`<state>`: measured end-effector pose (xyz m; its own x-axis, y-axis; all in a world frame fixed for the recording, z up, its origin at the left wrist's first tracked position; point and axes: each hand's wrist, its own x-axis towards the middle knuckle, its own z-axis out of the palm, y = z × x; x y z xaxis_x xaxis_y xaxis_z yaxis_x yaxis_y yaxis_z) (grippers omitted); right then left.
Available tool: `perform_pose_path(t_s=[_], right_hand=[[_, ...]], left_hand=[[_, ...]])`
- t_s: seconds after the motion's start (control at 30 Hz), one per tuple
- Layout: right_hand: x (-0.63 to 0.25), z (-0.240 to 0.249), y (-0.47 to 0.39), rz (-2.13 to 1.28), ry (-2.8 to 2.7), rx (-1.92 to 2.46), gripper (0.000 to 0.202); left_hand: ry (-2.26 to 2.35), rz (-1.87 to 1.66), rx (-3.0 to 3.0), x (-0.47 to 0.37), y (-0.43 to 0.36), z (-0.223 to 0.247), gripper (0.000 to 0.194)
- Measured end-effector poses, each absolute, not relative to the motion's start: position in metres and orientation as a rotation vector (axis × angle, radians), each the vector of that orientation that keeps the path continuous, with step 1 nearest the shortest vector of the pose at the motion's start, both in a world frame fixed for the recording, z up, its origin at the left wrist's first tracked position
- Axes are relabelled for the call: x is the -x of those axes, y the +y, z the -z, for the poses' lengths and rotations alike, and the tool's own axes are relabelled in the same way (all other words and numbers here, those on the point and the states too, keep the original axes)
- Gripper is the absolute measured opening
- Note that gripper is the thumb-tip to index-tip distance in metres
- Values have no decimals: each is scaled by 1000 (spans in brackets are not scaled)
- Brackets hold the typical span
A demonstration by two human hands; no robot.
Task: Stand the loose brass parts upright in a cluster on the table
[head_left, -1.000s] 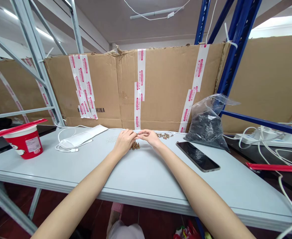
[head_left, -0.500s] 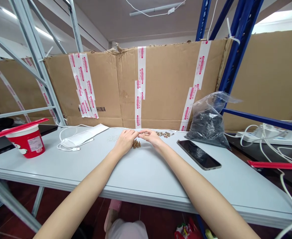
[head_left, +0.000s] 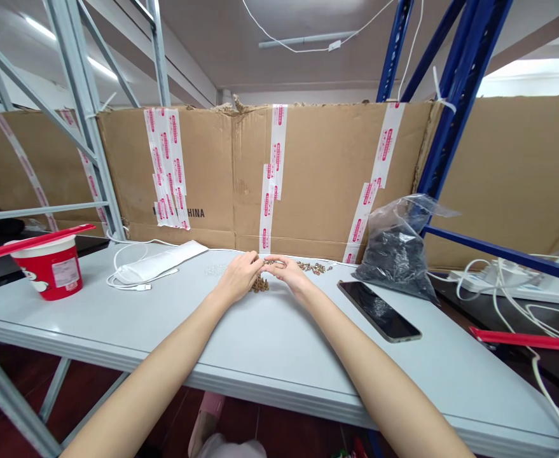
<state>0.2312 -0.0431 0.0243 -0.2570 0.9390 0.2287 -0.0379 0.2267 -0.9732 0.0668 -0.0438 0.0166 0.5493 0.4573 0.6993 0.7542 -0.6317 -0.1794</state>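
Observation:
My left hand (head_left: 241,275) and my right hand (head_left: 286,272) meet at the fingertips over the far part of the grey table (head_left: 269,337). Both are closed in a pinch, and whatever lies between the fingers is too small to make out. Just below the fingers sits a small heap of brass-coloured metal pieces (head_left: 260,284). Behind and to the right of my right hand lies a second scatter of small brass and silvery pieces (head_left: 313,268). Small clear pieces (head_left: 215,270) are spread left of my left hand.
A black phone (head_left: 379,312) and a clear bag of dark material (head_left: 396,248) lie right. To the left are a white pouch (head_left: 165,262) with a cable and a red cup (head_left: 53,270). Cardboard (head_left: 327,178) walls the back; a power strip (head_left: 512,283) sits far right.
The camera view has tilted up slightly, so the scene sits lower. My hands stay together over the heap, with only slight finger movement.

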Motion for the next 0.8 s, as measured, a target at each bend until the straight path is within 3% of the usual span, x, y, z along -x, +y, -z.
perform_pose_path(t_s=[0.43, 0.8], right_hand=[[-234, -19, -36, -1266, -1466, 916, 38], [-236, -24, -39, -1310, -1385, 849, 50]], left_hand=[[-1021, 775, 2398, -64, -42, -13, 24], [-1055, 883, 2543, -66, -47, -16, 23]])
